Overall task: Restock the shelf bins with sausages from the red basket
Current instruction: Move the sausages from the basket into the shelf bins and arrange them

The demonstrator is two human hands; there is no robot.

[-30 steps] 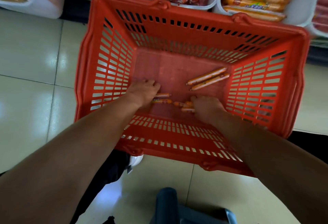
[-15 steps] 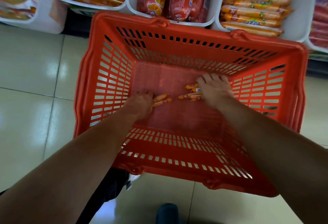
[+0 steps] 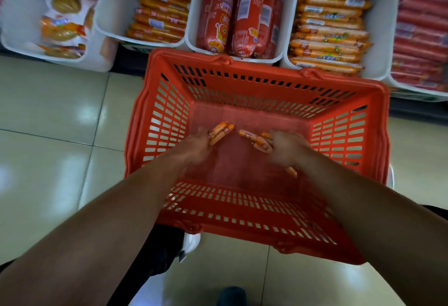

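The red basket [image 3: 261,211] stands on the tiled floor in front of the white shelf bins. Both my hands are inside it, blurred by motion. My left hand [image 3: 194,147] grips a couple of thin orange sausages [image 3: 219,131] whose ends stick out toward the far side. My right hand [image 3: 289,148] grips a bunch of the same orange sausages [image 3: 258,139]; one end shows below the hand at its near side. No loose sausage shows on the basket floor around the hands.
White bins line the shelf beyond the basket: orange sausage packs [image 3: 161,12], thick red sausages [image 3: 238,12], more orange packs [image 3: 331,27], red packs [image 3: 421,36], and bagged snacks [image 3: 60,17] at far left. A dark shoe [image 3: 231,296] shows at the bottom.
Both hands have lifted off the basket floor with sausages in them; the right hand gathered the two far sausages. The view has tilted up, bringing more of the shelf bins into sight.
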